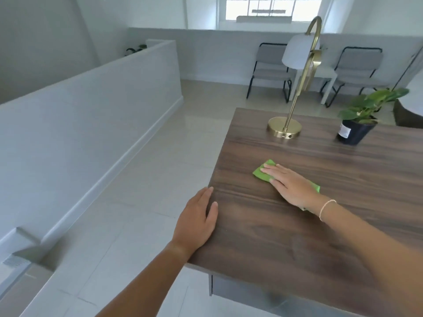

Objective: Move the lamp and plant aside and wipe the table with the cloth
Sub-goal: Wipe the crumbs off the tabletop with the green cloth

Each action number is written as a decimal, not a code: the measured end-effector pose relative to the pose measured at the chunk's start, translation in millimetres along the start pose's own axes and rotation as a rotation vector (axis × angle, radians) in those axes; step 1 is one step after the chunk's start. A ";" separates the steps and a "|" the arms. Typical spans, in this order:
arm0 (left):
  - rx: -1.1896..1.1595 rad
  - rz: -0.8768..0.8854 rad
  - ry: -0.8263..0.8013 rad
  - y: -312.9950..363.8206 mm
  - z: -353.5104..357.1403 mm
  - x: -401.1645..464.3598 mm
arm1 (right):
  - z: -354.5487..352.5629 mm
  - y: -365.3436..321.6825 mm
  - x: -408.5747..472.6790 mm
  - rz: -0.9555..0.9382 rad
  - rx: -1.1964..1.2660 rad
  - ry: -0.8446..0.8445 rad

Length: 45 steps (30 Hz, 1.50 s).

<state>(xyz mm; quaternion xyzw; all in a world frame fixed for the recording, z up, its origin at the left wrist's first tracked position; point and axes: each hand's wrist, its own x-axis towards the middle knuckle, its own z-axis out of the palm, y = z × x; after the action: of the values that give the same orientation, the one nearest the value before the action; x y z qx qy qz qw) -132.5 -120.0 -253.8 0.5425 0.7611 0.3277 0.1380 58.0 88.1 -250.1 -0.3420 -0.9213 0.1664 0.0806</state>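
Note:
A dark wooden table (286,236) fills the right half of the view. My right hand (290,183) lies flat on a folded green cloth (261,172), pressing it on the tabletop near the left side. My left hand (196,220) rests flat on the table's left edge with fingers together, holding nothing. A brass lamp (285,129) with a white shade stands at the far end of the table. To its right stands a potted plant (356,131) in a black pot.
Beyond the table stand two grey chairs (270,69) and a small white table (325,74). A low white wall (91,110) runs along the left over a tiled floor (137,202). A dark wicker object (407,115) sits behind the plant.

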 end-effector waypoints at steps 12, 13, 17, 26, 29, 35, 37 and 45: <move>0.066 0.017 -0.062 -0.6 3.0 -0.3 | 22.4 -52.4 -138.3 0.005 -0.004 0.064; 0.076 0.020 -0.070 -0.2 3.3 -0.9 | 13.1 -24.5 -143.0 0.117 -0.009 0.103; 0.105 0.029 -0.064 1.3 4.8 -0.5 | -8.5 27.6 -123.2 0.523 -0.088 0.243; 0.101 0.042 -0.071 1.2 2.8 -5.2 | 47.5 -124.4 -145.6 0.027 -0.033 0.067; 0.117 0.038 -0.081 1.8 2.2 -6.1 | 24.9 -68.7 -174.7 0.137 -0.009 0.117; 0.163 0.046 -0.074 1.3 6.9 -3.1 | -5.7 6.4 -155.6 0.598 -0.094 0.216; 0.181 0.047 -0.076 1.3 8.7 -1.2 | 6.4 -22.3 -132.7 0.519 -0.105 0.207; 0.219 0.044 -0.023 12.2 3.5 -3.9 | -3.0 -62.5 -123.4 0.374 0.460 0.168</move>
<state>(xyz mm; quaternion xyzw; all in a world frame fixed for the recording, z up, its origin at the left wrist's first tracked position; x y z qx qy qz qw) -120.0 -119.9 -249.0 0.5744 0.7787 0.2393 0.0796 114.0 -36.7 -229.0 -0.4909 -0.7708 0.3535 0.1999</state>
